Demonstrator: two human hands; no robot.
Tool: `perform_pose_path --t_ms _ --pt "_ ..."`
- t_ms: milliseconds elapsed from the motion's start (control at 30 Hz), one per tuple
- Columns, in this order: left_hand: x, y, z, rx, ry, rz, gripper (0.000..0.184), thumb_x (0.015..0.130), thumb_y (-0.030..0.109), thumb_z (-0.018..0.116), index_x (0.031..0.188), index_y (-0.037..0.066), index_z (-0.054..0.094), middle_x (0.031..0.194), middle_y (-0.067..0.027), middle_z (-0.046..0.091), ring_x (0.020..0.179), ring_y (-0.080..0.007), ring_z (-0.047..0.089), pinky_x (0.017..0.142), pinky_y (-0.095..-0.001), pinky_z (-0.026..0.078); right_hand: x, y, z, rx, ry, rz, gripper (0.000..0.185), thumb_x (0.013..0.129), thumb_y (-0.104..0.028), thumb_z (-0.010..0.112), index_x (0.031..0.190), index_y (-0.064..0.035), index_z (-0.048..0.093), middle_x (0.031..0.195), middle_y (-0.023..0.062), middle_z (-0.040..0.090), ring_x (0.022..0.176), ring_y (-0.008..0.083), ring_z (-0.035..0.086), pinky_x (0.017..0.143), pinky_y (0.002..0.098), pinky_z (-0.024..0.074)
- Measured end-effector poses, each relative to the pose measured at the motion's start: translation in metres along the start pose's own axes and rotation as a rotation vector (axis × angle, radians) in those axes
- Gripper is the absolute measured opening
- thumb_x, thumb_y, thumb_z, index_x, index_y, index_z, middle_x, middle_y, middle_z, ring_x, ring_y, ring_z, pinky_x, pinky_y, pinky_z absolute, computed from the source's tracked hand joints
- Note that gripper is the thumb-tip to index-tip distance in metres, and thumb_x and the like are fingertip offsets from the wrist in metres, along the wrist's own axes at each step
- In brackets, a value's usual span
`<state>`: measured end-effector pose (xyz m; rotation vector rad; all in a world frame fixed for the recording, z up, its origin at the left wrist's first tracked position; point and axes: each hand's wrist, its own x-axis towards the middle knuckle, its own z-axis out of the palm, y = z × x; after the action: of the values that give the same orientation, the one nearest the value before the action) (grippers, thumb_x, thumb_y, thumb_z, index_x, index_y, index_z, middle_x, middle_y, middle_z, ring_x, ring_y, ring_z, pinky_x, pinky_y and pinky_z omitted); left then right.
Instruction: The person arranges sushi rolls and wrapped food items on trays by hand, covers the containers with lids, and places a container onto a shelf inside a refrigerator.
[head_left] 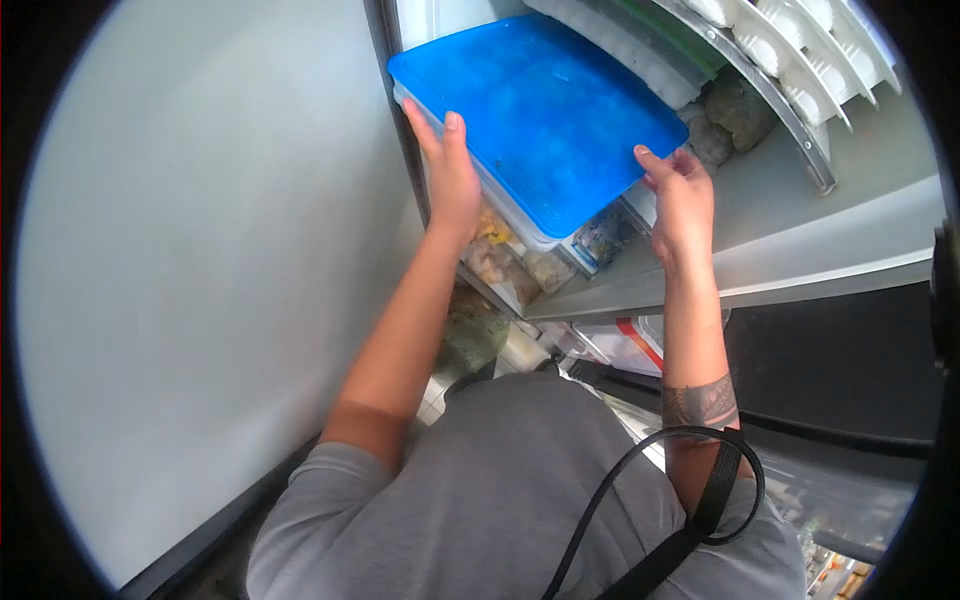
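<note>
A flat plastic container with a blue lid (550, 120) is tilted at the opening of a fridge or freezer. Along its near left side, my left hand (452, 185) presses against the pale wall, thumb by the lid's edge and fingers partly hidden. At the right corner, my right hand (685, 190) grips the rim, with the thumb on top and the other fingers curled beneath. The pale lower wall (510, 210) of the container shows under the lid. What is inside cannot be made out.
Bagged food (495, 265) lies on a lower shelf beneath the container. White egg-tray-like holders (790, 60) stand in the door at upper right, near wrapped brown items (738, 108). A large pale door panel (200, 250) borders my left. A black cable (600, 490) loops across my front.
</note>
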<state>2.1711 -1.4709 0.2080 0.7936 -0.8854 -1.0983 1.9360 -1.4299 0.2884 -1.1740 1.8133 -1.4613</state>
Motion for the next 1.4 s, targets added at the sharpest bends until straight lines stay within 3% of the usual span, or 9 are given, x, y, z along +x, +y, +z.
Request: perform_pose_path --t_ms 67,267,400,667,833,867,900,1200,1400 --pt "0.000 -0.002 0.005 0.024 0.054 0.066 0.087 0.114 0.050 0.041 0.169 0.008 -0.012 0.177 -0.0209 0.000 0.162 -0.0356 0.015 0.131 -0.0446 0.017 -0.006 -0.006 -0.004 0.191 -0.092 0.098 0.044 0.091 -0.017 0.082 0.119 0.0089 0.061 0.104 0.0103 0.066 0.093 0.0201 0.065 0.087 0.0345 0.0545" --pt "-0.004 0.002 0.016 0.107 0.153 0.116 0.081 0.114 0.049 0.039 0.170 0.005 0.002 0.177 -0.0177 0.008 0.162 -0.0299 0.014 0.131 -0.0408 0.013 -0.060 -0.051 -0.019 0.431 -0.326 0.338 0.029 0.095 -0.010 0.075 0.110 0.0113 0.062 0.101 0.0142 0.066 0.090 0.0214 0.066 0.082 0.0338 0.0591" --pt "-0.004 0.002 0.018 0.078 0.157 0.116 0.082 0.114 0.051 0.038 0.170 0.002 0.003 0.177 -0.0192 0.007 0.162 -0.0308 0.013 0.131 -0.0410 0.012 -0.055 -0.056 -0.023 0.569 -0.379 0.383 0.029 0.096 -0.009 0.073 0.111 0.0128 0.060 0.102 0.0160 0.064 0.093 0.0242 0.066 0.087 0.0372 0.0602" --pt "0.000 -0.012 0.018 0.190 0.169 0.183 0.084 0.114 0.054 0.035 0.169 -0.001 0.002 0.177 -0.0219 0.006 0.163 -0.0324 0.012 0.131 -0.0417 0.012 -0.035 -0.047 -0.024 0.791 -0.342 0.575 0.016 0.095 -0.004 0.069 0.105 0.0044 0.058 0.102 0.0183 0.064 0.101 0.0291 0.066 0.094 0.0434 0.0610" --pt "0.004 -0.024 0.011 0.238 0.113 0.249 0.084 0.114 0.053 0.035 0.169 -0.001 -0.001 0.176 -0.0225 0.006 0.162 -0.0331 0.013 0.131 -0.0416 0.013 -0.008 -0.094 -0.017 1.015 -0.684 0.349 0.023 0.102 -0.007 0.061 0.118 0.0092 0.058 0.114 0.0245 0.067 0.107 0.0343 0.069 0.096 0.0471 0.0626" --pt "0.005 -0.026 0.010 0.243 0.103 0.243 0.084 0.114 0.053 0.035 0.169 -0.001 -0.001 0.176 -0.0225 0.006 0.162 -0.0331 0.013 0.131 -0.0416 0.013 -0.008 -0.109 -0.011 1.074 -0.642 0.362 0.026 0.104 -0.008 0.058 0.121 0.0122 0.056 0.116 0.0247 0.066 0.106 0.0351 0.069 0.097 0.0493 0.0620" --pt "0.008 -0.027 0.009 0.227 0.107 0.230 0.084 0.114 0.052 0.035 0.169 -0.001 0.000 0.176 -0.0224 0.007 0.162 -0.0330 0.014 0.131 -0.0411 0.013 0.003 -0.104 -0.013 1.092 -0.699 0.345 0.030 0.106 -0.009 0.055 0.124 0.0148 0.052 0.121 0.0322 0.065 0.114 0.0402 0.068 0.101 0.0519 0.0601" --pt "0.010 -0.026 0.010 0.243 0.135 0.188 0.086 0.113 0.054 0.038 0.169 0.001 -0.001 0.176 -0.0223 0.007 0.162 -0.0326 0.014 0.130 -0.0408 0.014 0.005 -0.100 -0.026 1.036 -0.703 0.442 0.036 0.107 -0.016 0.056 0.128 0.0126 0.049 0.123 0.0282 0.067 0.113 0.0370 0.069 0.096 0.0499 0.0601" --pt "0.008 -0.022 0.011 0.258 0.141 0.192 0.087 0.113 0.055 0.037 0.169 0.000 0.000 0.176 -0.0223 0.007 0.162 -0.0326 0.014 0.131 -0.0411 0.014 0.007 -0.094 -0.031 1.014 -0.756 0.482 0.041 0.105 -0.019 0.057 0.125 0.0156 0.049 0.115 0.0311 0.064 0.101 0.0382 0.069 0.090 0.0501 0.0627"
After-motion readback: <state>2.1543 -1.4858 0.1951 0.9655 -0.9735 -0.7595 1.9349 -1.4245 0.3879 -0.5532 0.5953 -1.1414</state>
